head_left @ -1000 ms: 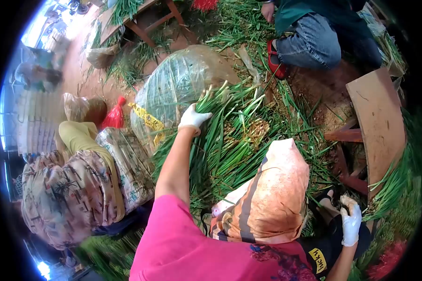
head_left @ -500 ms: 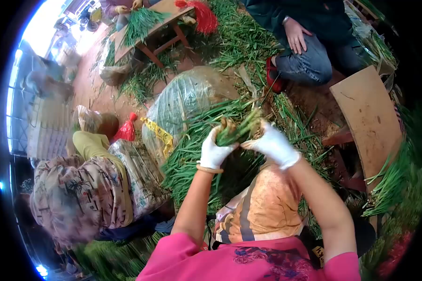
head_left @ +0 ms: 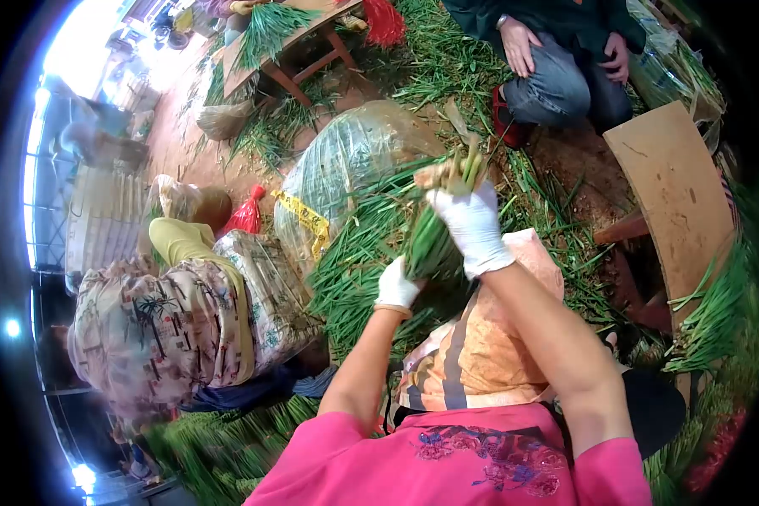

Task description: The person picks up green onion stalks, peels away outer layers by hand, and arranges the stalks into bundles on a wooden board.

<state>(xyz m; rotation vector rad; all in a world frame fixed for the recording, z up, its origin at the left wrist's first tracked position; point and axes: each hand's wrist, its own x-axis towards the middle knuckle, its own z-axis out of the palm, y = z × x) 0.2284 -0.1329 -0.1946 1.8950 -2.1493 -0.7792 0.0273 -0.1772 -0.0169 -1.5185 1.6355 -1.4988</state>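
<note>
Both my hands wear white gloves and hold one bunch of green stalks [head_left: 428, 243] in front of my lap. My right hand [head_left: 466, 218] is wrapped round the pale root end, which points up and away from me. Lower down and to the left, my left hand [head_left: 398, 285] grips the leafy part, its fingers partly hidden by the leaves. Beneath and left of the bunch lies a heap of loose green stalks [head_left: 358, 266]. An orange patterned cloth [head_left: 502, 337] covers my lap.
A plastic-wrapped bundle [head_left: 337, 152] stands ahead. A person in a patterned shirt [head_left: 164, 329] bends at the left. Another person in jeans [head_left: 548, 93] sits ahead right. A wooden board [head_left: 670, 194] is at the right, a low table [head_left: 236, 72] at the upper left.
My right hand has moved up and left onto the root end. My left hand has dropped to the leaves. The bunch now stands more upright. The seated person's second hand has come into view.
</note>
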